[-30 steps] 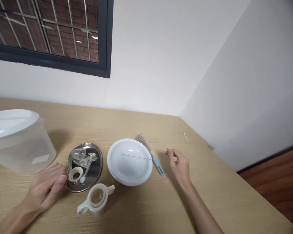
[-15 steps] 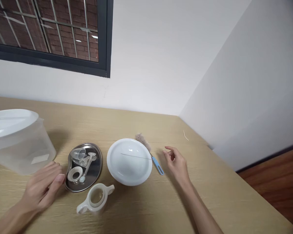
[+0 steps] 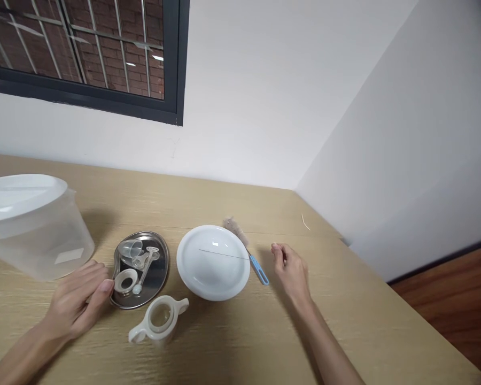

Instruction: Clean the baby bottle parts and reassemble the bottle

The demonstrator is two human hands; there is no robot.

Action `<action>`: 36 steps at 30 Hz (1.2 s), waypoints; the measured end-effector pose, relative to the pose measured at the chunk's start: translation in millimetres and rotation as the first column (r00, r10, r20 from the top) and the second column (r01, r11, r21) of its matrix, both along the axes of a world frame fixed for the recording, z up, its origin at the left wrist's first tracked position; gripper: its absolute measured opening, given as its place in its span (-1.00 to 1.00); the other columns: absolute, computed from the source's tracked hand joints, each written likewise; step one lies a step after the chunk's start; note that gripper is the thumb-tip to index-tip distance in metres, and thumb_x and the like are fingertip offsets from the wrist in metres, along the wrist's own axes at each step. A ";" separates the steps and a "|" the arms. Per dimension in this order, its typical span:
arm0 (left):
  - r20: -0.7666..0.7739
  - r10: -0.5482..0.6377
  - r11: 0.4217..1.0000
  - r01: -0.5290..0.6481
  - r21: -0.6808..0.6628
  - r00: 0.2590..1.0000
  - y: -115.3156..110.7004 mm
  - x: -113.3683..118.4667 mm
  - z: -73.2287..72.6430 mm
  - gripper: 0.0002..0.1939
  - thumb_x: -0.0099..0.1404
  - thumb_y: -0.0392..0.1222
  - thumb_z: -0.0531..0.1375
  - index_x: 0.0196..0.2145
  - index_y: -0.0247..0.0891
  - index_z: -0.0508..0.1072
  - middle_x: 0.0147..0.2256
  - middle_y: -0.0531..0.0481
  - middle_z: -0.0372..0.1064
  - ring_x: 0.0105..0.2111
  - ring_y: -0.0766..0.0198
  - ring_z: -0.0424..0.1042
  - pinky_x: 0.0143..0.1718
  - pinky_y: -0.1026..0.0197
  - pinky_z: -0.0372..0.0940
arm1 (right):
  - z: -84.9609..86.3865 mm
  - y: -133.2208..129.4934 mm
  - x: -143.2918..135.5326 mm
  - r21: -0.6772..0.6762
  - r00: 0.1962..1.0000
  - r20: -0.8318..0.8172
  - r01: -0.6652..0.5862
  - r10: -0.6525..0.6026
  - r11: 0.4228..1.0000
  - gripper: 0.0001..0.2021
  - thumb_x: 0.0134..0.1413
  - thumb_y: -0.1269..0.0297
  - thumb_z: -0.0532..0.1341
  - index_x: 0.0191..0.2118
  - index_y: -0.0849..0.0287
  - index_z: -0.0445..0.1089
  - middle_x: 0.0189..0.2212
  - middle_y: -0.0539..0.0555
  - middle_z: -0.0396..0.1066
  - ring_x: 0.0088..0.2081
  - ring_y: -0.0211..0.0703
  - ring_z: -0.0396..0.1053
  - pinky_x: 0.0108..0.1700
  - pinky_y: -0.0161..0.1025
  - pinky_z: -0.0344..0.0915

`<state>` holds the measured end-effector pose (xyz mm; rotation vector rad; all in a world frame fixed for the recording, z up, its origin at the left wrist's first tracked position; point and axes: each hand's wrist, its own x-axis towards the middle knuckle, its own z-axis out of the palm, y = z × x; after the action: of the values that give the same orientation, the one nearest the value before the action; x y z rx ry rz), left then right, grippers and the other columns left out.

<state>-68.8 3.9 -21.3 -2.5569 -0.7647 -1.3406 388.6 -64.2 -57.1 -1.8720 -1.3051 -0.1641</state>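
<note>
My left hand [image 3: 80, 297] rests by the left rim of a kidney-shaped metal tray [image 3: 157, 278], fingers curled together; whether the thumb tip touches the rim I cannot tell. In the tray lie a clear plastic cup [image 3: 130, 249], a white ring [image 3: 125, 282] and a clear rod-like piece [image 3: 146, 270] with a ball end. A white two-handled cup [image 3: 159, 321] stands in front of the tray. Closed and empty, my right hand [image 3: 291, 270] is right of a brush [image 3: 259, 270] with a blue handle and grey bristles. Beside the brush is a white bowl [image 3: 213, 270], crossed by a thin wire [image 3: 224, 254].
A large translucent lidded tub [image 3: 36, 240] stands at the left of the wooden table [image 3: 240, 347]. Behind the table is a white wall [image 3: 240, 107] with a barred window [image 3: 104, 53]. A small pale strand [image 3: 305, 222] lies toward the back right.
My left hand has shifted slightly right, closer to the tray rim. The fingers of my right hand have closed together. The view has moved a little; the objects stay in place.
</note>
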 end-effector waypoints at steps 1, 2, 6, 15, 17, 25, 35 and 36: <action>-0.008 -0.064 0.998 0.064 -0.011 0.998 0.4 -0.3 -0.1 -0.70 0.34 -0.44 0.03 -0.53 -0.19 0.24 -0.66 0.06 0.20 -0.64 0.31 0.19 -0.57 0.22 0.13 | 0.4 -0.3 -0.5 0.002 1.000 0.004 0.012 -0.012 1.000 -0.40 0.27 -0.28 -0.07 -0.45 0.13 0.36 -0.52 0.12 0.45 -0.47 -0.10 0.38 -0.37 -0.22 0.19; -0.013 -0.120 0.993 0.120 -0.021 0.993 0.9 -0.4 0.0 -0.72 0.32 -0.48 0.04 -0.50 -0.20 0.25 -0.65 0.06 0.21 -0.63 0.31 0.19 -0.57 0.22 0.11 | 0.9 -0.7 -0.9 0.005 1.000 0.007 0.025 -0.025 1.000 -0.40 0.28 -0.28 -0.07 -0.48 0.12 0.34 -0.56 0.10 0.42 -0.50 -0.12 0.36 -0.39 -0.23 0.17; -0.010 -0.164 0.986 0.164 -0.037 0.986 1.3 0.6 2.2 -0.72 0.30 -0.52 0.03 -0.48 -0.20 0.25 -0.65 0.07 0.21 -0.63 0.29 0.18 -0.56 0.19 0.08 | 1.8 -3.7 -1.6 0.018 0.996 0.005 0.091 -0.091 0.996 -0.40 0.28 -0.27 -0.05 -0.61 0.08 0.13 -0.71 -0.06 0.12 -0.61 -0.24 0.13 -0.48 -0.25 0.03; 0.016 -0.163 0.983 0.164 -0.087 0.987 -1.6 -2.8 2.5 -0.77 0.26 -0.45 0.05 -0.24 -0.23 0.42 -0.56 0.06 0.34 -0.58 0.28 0.30 -0.52 0.22 0.21 | 0.2 -6.3 3.0 0.023 0.996 0.003 0.087 -0.087 0.996 -0.41 0.32 -0.20 -0.04 -0.63 0.08 0.03 -0.66 -0.06 0.08 -0.56 -0.26 0.10 -0.44 -0.27 0.08; 0.030 -0.162 0.981 0.164 -0.107 0.986 -1.4 -3.0 1.9 -0.76 0.25 -0.46 0.05 -0.22 -0.24 0.42 -0.55 0.06 0.33 -0.57 0.28 0.30 -0.51 0.24 0.22 | -2.1 -4.9 4.9 0.019 0.998 0.006 0.060 -0.060 0.998 -0.42 0.31 -0.20 -0.04 -0.61 0.10 0.13 -0.62 -0.02 0.20 -0.53 -0.24 0.19 -0.40 -0.27 0.14; 0.117 -0.108 0.986 0.122 -0.117 0.987 1.9 -0.1 -4.0 -0.73 0.25 -0.56 0.05 -0.41 -0.20 0.23 -0.57 0.09 0.24 -0.57 0.31 0.16 -0.50 0.24 0.13 | -4.0 -1.9 6.8 -0.019 0.998 -0.024 0.055 -0.056 0.998 -0.42 0.23 -0.22 0.04 -0.63 0.11 0.25 -0.73 -0.04 0.16 -0.64 -0.23 0.14 -0.50 -0.24 0.08; 0.109 -0.108 0.989 0.118 -0.092 0.988 5.4 -2.6 -14.1 -0.66 0.28 -0.59 0.07 -0.47 -0.18 0.16 -0.59 0.12 0.11 -0.56 0.32 0.06 -0.49 0.21 0.02 | -0.9 -4.9 12.0 0.004 0.996 0.030 0.083 -0.083 0.997 -0.40 0.23 -0.24 0.01 -0.64 0.10 0.24 -0.72 -0.03 0.19 -0.62 -0.21 0.21 -0.48 -0.25 0.11; 0.108 -0.106 0.990 0.116 -0.086 0.988 6.2 -3.2 -15.6 -0.66 0.29 -0.58 0.07 -0.49 -0.19 0.15 -0.59 0.13 0.09 -0.56 0.32 0.05 -0.49 0.21 0.01 | -0.5 -5.2 11.8 0.011 0.996 0.038 0.081 -0.081 0.997 -0.40 0.24 -0.24 0.00 -0.64 0.10 0.24 -0.72 -0.03 0.19 -0.62 -0.22 0.21 -0.47 -0.25 0.11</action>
<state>-72.1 10.1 -36.9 -2.6553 -0.7269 -1.5151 400.4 -69.5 -57.6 -1.9236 -1.2522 -0.2488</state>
